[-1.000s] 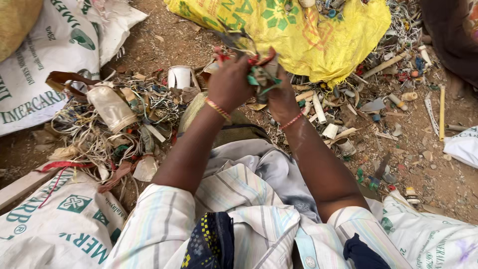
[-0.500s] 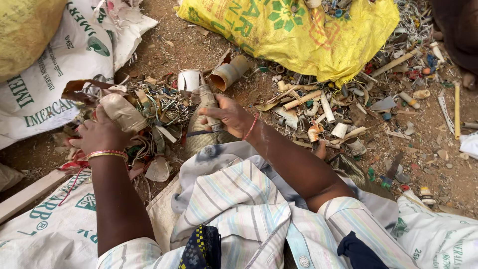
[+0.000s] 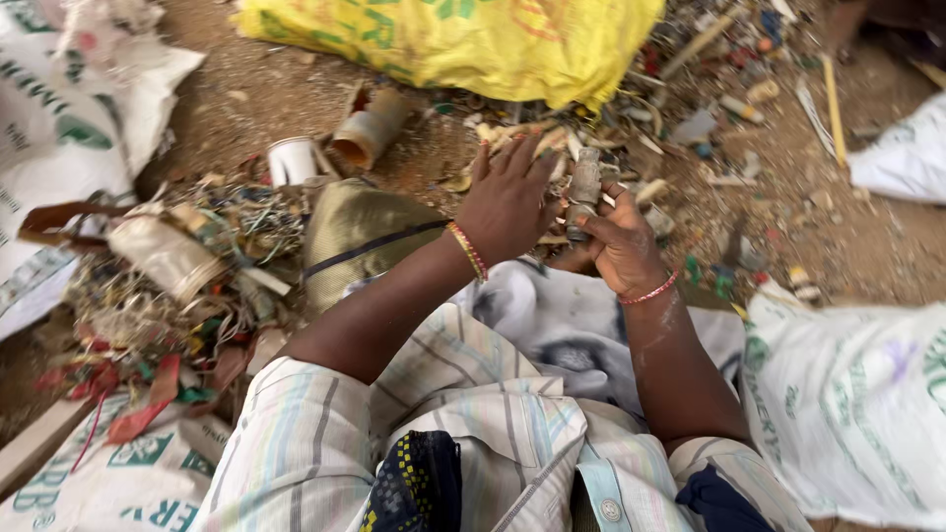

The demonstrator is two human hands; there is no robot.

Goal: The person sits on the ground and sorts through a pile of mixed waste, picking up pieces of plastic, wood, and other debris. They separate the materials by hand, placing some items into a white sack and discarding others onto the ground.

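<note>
My right hand (image 3: 616, 246) grips a small dirty grey cylindrical piece (image 3: 583, 189), held upright in front of me. My left hand (image 3: 507, 202) is pressed against the same piece from the left, fingers spread over its top and over some pale scraps (image 3: 522, 133) behind it. Both wrists wear thin bangles. The hands meet above my lap, over a grey-white cloth (image 3: 562, 315), just in front of a yellow sack (image 3: 463, 39).
A tangle of wires, plastic scraps and a crushed bottle (image 3: 163, 256) lies at the left. A cardboard tube (image 3: 370, 128) and a white cup (image 3: 294, 160) sit on the dirt. White printed sacks (image 3: 857, 394) lie at both sides. An olive cloth (image 3: 360, 232) is beside my left arm.
My left hand has left the scrap pile at the left and come over to the right hand. Both hands now hold the grey piece, raised nearer the yellow sack.
</note>
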